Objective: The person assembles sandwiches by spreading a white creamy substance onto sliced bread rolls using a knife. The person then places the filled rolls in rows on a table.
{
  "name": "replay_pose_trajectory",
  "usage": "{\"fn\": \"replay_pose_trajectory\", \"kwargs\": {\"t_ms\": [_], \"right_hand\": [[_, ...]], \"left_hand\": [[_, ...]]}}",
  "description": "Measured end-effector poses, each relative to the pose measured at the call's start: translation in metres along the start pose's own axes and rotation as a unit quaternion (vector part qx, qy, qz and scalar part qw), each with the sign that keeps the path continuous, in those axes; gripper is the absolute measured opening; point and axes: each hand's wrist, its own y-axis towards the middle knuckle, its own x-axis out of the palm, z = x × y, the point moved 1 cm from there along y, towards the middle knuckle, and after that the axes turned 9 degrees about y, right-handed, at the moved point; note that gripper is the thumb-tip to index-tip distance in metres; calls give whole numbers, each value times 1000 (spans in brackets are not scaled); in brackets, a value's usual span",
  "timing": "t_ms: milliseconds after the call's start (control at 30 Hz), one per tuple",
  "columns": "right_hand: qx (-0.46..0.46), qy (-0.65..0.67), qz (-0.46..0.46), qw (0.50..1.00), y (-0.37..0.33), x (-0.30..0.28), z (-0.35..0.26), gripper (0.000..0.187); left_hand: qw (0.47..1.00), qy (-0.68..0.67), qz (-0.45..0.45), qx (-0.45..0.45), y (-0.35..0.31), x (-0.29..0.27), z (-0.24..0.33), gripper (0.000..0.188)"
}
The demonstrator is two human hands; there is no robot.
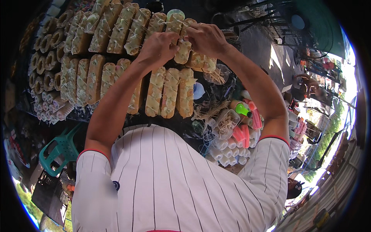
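Note:
Both my hands meet at the far end of a dark table, over a long tan block (182, 56) with pale strips wound around it. My left hand (159, 47) is closed, its bent fingertips at the block's left side. From the right, my right hand (207, 40) reaches the same block with its fingers curled in a pinch. Whatever is between the fingertips is too small to make out. More wrapped blocks (155, 92) lie side by side in two rows around my hands.
At the far left are stacked hollow tan pieces (50, 60) and white rolls (52, 106). On the right sit a bundle of thin sticks (225, 124), white tubes (228, 152), pink pieces (241, 135) and a bright green bottle (242, 110). A green plastic chair (58, 149) stands lower left.

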Motion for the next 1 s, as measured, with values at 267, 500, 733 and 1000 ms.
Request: {"fn": "replay_pose_trajectory", "kwargs": {"t_ms": [267,500,733,1000], "right_hand": [[263,146,-176,937,39,-37,-10,27],[69,-1,-57,996,14,-15,-3,27],[33,64,80,994,-8,-3,2,25],[-9,-3,114,993,-10,6,-5,22]], "left_hand": [[1000,3,17,14,-1,5,-4,41],[999,45,-7,27,7,5,-3,38],[998,60,-23,-16,26,4,4,31],[989,-115,14,-89,12,4,-5,17]]}}
